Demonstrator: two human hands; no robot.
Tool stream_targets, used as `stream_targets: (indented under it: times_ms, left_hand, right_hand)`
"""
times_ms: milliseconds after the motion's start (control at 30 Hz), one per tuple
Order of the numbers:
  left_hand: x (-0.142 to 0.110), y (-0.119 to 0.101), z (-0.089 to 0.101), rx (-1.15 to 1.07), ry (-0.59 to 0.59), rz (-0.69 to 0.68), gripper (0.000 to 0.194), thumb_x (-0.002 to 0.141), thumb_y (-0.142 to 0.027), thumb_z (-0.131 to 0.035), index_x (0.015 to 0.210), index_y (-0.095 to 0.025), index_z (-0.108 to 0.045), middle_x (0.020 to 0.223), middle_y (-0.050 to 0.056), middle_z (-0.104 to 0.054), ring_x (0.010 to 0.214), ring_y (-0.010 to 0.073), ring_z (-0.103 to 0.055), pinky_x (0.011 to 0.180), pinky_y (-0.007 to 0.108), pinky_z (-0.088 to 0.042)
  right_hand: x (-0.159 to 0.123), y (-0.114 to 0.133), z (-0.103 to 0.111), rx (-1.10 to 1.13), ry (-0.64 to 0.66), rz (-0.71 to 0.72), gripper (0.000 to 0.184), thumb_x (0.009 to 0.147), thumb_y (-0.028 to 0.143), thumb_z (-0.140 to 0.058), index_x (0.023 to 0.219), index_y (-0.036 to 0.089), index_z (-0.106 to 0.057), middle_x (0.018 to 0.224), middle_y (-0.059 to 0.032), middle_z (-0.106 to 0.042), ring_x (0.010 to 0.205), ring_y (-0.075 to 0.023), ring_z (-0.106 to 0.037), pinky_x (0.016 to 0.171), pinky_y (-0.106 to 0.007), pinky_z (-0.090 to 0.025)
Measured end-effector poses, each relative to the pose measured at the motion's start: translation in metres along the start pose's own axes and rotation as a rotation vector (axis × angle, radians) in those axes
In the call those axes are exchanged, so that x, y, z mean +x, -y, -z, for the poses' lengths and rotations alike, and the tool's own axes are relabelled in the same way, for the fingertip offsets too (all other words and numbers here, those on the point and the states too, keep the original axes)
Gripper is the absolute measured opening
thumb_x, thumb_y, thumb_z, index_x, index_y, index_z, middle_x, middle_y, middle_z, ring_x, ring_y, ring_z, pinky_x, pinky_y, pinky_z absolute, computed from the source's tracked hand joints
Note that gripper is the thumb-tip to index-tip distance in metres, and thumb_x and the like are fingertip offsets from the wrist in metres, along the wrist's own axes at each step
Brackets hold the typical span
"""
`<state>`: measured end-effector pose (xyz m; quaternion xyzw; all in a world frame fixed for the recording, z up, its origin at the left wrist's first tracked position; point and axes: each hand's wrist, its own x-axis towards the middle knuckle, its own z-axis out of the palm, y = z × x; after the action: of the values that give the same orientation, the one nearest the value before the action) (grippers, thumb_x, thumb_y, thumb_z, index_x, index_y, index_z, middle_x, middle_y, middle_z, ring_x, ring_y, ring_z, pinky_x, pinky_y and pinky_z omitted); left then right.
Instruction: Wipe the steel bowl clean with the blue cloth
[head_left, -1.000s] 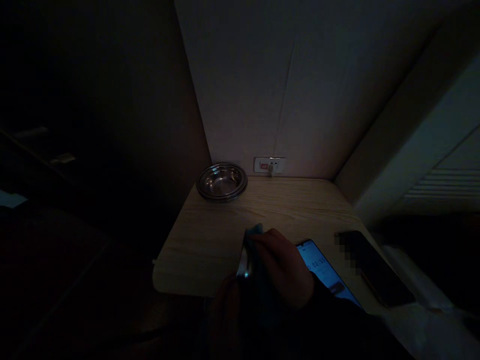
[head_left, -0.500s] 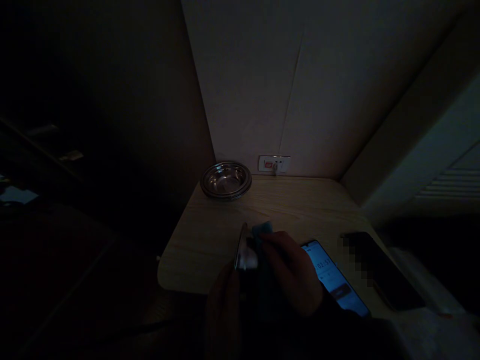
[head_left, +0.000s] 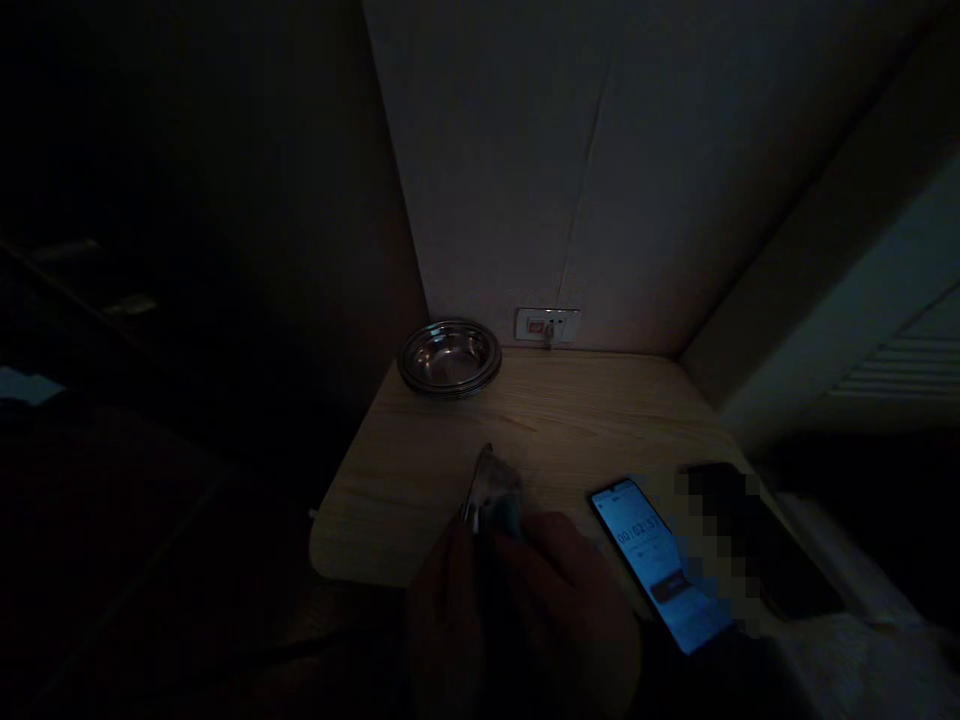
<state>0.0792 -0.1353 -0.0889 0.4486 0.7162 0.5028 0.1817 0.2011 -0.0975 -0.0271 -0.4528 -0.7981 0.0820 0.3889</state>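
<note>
Smooth, shiny metal makes up the thin-rimmed dish point(head_left: 489, 472) I hold tilted on edge above the table's point(head_left: 570, 410) near side — pale, streaked wood grain below, nested round metal bowls point(head_left: 450, 362) at the far left corner. My left hand point(head_left: 446, 605) clamps its near edge; my right point(head_left: 574, 595), fingers bent, pinches a soft blue cloth point(head_left: 505, 513) against it.

Left hand point(head_left: 448, 610) and right hand point(head_left: 574, 600) close together.
The left points forward; the right angles inward, bent at the knuckles.
</note>
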Motion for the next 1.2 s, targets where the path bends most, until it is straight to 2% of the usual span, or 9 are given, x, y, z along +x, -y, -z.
stream_targets:
  times_ms: [133, 233, 433, 500, 633, 767, 867, 1033, 1200]
  left_hand:
    - [-0.001, -0.008, -0.001, -0.046, 0.039, 0.038, 0.032, 0.082, -0.031, -0.045, 0.106, -0.023, -0.065, 0.106, 0.003, -0.068, 0.094, 0.0204, -0.064, 0.081, 0.030, -0.051]
    - [-0.004, -0.015, 0.000, -0.039, 0.015, 0.020, 0.029, 0.077, -0.030, -0.053, 0.099, -0.021, -0.068, 0.108, 0.004, -0.067, 0.101, 0.0230, -0.061, 0.090, 0.033, -0.047]
    - [-0.008, -0.019, -0.003, -0.008, 0.009, 0.044, 0.031, 0.081, -0.034, -0.046, 0.096, -0.020, -0.069, 0.098, 0.006, -0.071, 0.090, 0.0215, -0.065, 0.079, 0.031, -0.052]
    - [-0.009, -0.018, -0.005, 0.003, 0.007, 0.005, 0.032, 0.081, -0.035, -0.046, 0.098, -0.020, -0.068, 0.099, 0.007, -0.070, 0.094, 0.0224, -0.063, 0.084, 0.033, -0.050]
    - [-0.008, -0.011, -0.007, 0.049, 0.006, -0.046, 0.032, 0.082, -0.035, -0.045, 0.103, -0.021, -0.066, 0.101, 0.007, -0.069, 0.102, 0.0235, -0.060, 0.089, 0.037, -0.047]
    - [-0.008, 0.005, -0.005, 0.118, 0.000, -0.139, 0.032, 0.075, -0.038, -0.051, 0.095, -0.019, -0.069, 0.099, 0.009, -0.069, 0.096, 0.0274, -0.062, 0.090, 0.043, -0.046]
    - [-0.014, 0.015, -0.007, 0.183, 0.007, -0.189, 0.036, 0.072, -0.035, -0.054, 0.102, -0.018, -0.067, 0.110, 0.011, -0.065, 0.103, 0.0304, -0.058, 0.091, 0.046, -0.044]
    - [-0.021, 0.016, -0.013, 0.181, 0.004, -0.171, 0.035, 0.080, -0.037, -0.045, 0.103, -0.021, -0.065, 0.106, 0.010, -0.066, 0.103, 0.0295, -0.058, 0.089, 0.045, -0.046]
    - [-0.019, 0.015, -0.011, 0.144, 0.020, -0.124, 0.032, 0.079, -0.036, -0.045, 0.101, -0.023, -0.066, 0.104, 0.009, -0.067, 0.104, 0.0293, -0.058, 0.090, 0.045, -0.045]
  right_hand:
    - [0.009, 0.003, -0.001, -0.084, 0.000, 0.043, 0.027, 0.089, 0.019, -0.040, 0.092, 0.017, -0.066, 0.075, -0.0070, -0.060, 0.067, -0.0168, -0.055, 0.055, -0.026, -0.044]
    - [0.013, 0.005, -0.002, -0.143, -0.041, 0.111, 0.029, 0.090, 0.016, -0.037, 0.093, 0.017, -0.066, 0.074, -0.0066, -0.061, 0.066, -0.0177, -0.053, 0.054, -0.028, -0.042]
    - [0.013, 0.007, 0.002, -0.208, -0.001, 0.151, 0.026, 0.089, 0.017, -0.040, 0.096, 0.016, -0.065, 0.079, -0.0076, -0.063, 0.070, -0.0196, -0.052, 0.057, -0.030, -0.042]
    - [0.013, 0.005, 0.002, -0.158, 0.015, 0.189, 0.026, 0.089, 0.018, -0.040, 0.099, 0.018, -0.064, 0.081, -0.0069, -0.064, 0.070, -0.0188, -0.052, 0.057, -0.029, -0.042]
    - [0.015, 0.003, 0.001, -0.106, 0.020, 0.117, 0.025, 0.087, 0.018, -0.042, 0.096, 0.016, -0.065, 0.080, -0.0078, -0.062, 0.072, -0.0192, -0.053, 0.058, -0.029, -0.043]
    - [0.016, 0.002, -0.002, -0.041, 0.036, 0.156, 0.025, 0.087, 0.018, -0.042, 0.098, 0.018, -0.065, 0.083, -0.0071, -0.063, 0.072, -0.0188, -0.053, 0.058, -0.029, -0.044]
    - [0.019, 0.000, -0.003, -0.043, 0.004, 0.097, 0.024, 0.085, 0.016, -0.044, 0.097, 0.016, -0.065, 0.083, -0.0082, -0.062, 0.074, -0.0195, -0.054, 0.060, -0.029, -0.044]
    - [0.022, -0.005, 0.000, -0.028, 0.043, 0.114, 0.023, 0.086, 0.018, -0.044, 0.096, 0.018, -0.065, 0.080, -0.0070, -0.061, 0.072, -0.0182, -0.054, 0.058, -0.027, -0.043]
    - [0.019, -0.005, 0.003, -0.092, 0.000, 0.138, 0.024, 0.088, 0.020, -0.043, 0.096, 0.019, -0.065, 0.076, -0.0063, -0.062, 0.069, -0.0178, -0.053, 0.057, -0.028, -0.041]
